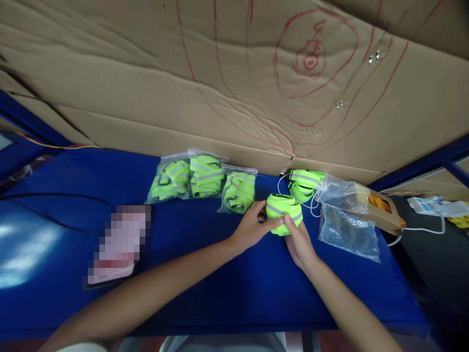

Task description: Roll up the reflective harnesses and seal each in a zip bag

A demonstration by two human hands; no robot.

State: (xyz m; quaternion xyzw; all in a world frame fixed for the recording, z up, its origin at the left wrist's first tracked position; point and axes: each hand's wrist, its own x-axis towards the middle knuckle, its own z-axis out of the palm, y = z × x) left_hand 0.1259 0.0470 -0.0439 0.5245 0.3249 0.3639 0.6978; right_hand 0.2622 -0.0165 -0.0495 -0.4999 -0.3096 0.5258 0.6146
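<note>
Both my hands hold a rolled neon-yellow reflective strap (281, 209) with a silver stripe, just above the blue table. My left hand (252, 226) grips its left side, thumb across the front. The thumb of my right hand (298, 239) presses on the front from below right; its other fingers are mostly hidden behind the roll. Just behind lies another coiled reflective strap (307, 181), outside any bag. To the left, clear bags hold bundled straps: one bag (239, 190) near my left hand, a middle bag (205, 177) and a left bag (170, 180).
Empty clear plastic bags (348, 232) lie at the right beside a brown cardboard box (381, 208). A white cable (315, 203) loops near the coiled strap. A tablet-like device (119, 244) with a blurred screen rests at the left. Cardboard (234, 88) with red drawings stands behind the blue table (220, 303).
</note>
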